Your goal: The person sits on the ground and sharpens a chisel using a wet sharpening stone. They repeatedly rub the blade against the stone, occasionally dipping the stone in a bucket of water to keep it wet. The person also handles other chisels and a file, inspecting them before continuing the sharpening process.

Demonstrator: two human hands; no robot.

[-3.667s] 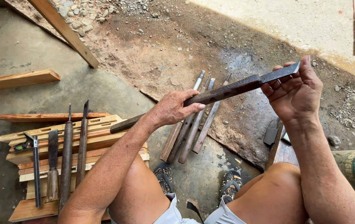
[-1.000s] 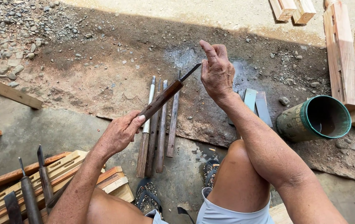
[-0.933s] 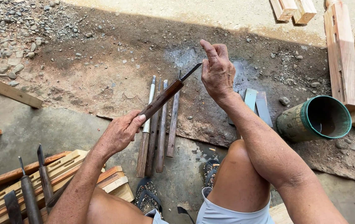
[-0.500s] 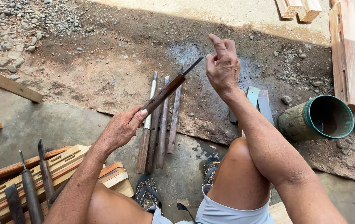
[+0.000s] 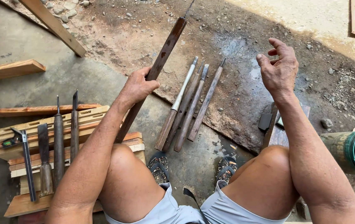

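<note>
**One hand on the long chisel, the other free**

Nearest, the person sits with knees apart, sandalled feet on the concrete. The left hand (image 5: 138, 88) closes around the wooden handle of a long chisel (image 5: 156, 70), gripping it about midway, so the tool slants up and away with its narrow metal tip near the top edge of the view. The right hand (image 5: 280, 70) hangs open and empty above the damp ground, fingers loosely curled, touching nothing.

To handle it well, I judge the grip should stay firm on the wood, well back from the steel, with the tip pointed away from the legs.

The chisel looks worn: a dark brown, weathered shaft, slim and straight, ending in a thin blade.

Just beyond the feet lie four similar chisels (image 5: 187, 105) side by side. Further left, more tools (image 5: 57, 141) rest on a stack of wooden boards (image 5: 28, 128).
</note>
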